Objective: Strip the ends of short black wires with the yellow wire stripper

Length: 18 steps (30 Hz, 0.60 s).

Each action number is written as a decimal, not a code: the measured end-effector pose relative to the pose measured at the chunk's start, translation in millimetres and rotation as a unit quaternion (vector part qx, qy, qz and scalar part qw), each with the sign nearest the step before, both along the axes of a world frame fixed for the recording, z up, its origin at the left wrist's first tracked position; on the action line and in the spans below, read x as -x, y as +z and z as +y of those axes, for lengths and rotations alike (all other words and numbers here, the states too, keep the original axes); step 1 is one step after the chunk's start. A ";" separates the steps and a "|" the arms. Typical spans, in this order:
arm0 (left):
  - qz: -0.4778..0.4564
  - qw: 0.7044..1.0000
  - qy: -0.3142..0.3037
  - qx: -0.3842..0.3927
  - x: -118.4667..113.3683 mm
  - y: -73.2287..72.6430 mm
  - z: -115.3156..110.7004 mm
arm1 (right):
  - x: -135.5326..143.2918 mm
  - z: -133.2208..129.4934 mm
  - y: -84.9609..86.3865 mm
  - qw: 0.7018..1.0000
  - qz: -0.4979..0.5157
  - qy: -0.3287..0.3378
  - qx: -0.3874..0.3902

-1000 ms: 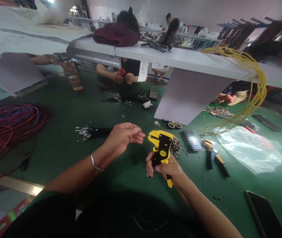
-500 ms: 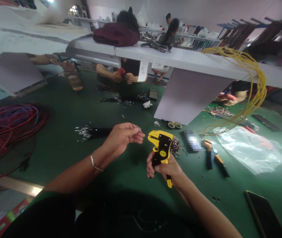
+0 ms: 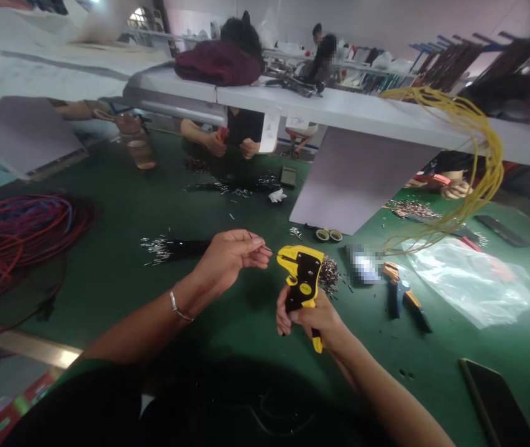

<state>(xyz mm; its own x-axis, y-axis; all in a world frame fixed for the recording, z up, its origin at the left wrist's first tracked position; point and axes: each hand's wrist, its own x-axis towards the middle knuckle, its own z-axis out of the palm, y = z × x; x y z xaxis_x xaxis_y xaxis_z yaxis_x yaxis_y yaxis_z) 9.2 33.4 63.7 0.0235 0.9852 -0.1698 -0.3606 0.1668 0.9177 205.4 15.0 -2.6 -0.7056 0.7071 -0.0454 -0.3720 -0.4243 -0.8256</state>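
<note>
Pinched between the thumb and fingers of my left hand point(image 3: 237, 253) is a thin dark wire point(image 3: 266, 248), its tip pointing toward the tool on the right. My right hand point(image 3: 309, 313) is wrapped round the grip of a yellow and black wire stripper point(image 3: 302, 273). A small gap separates the stripper's jaws from the wire's tip. Behind my left hand lies a bundle of black wires point(image 3: 185, 249) with bare shiny ends at the left. Close to the stripper, on its right, is a heap of short wire pieces point(image 3: 330, 274).
Coiled red and blue cables point(image 3: 17, 248) lie at the left. To the right are a second hand tool point(image 3: 402, 292), a clear plastic bag point(image 3: 474, 279) and a phone point(image 3: 498, 397). A white shelf point(image 3: 339, 112) with an upright panel crosses ahead; co-workers' hands point(image 3: 248, 148) show beneath it.
My hands and the stripper are almost unmoved, with the stripper a hair further left. Across the table, a co-worker's hands have moved apart.
</note>
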 end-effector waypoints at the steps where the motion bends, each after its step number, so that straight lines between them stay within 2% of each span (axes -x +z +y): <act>1: 0.000 1.000 0.000 -0.001 0.1 -0.4 0.2 | 0.2 0.0 -0.4 1.000 -0.001 -0.001 0.001; 18: 0.006 1.000 0.012 0.006 -0.9 -3.2 5.5 | 1.4 2.5 -13.0 1.000 -0.016 -0.021 -0.016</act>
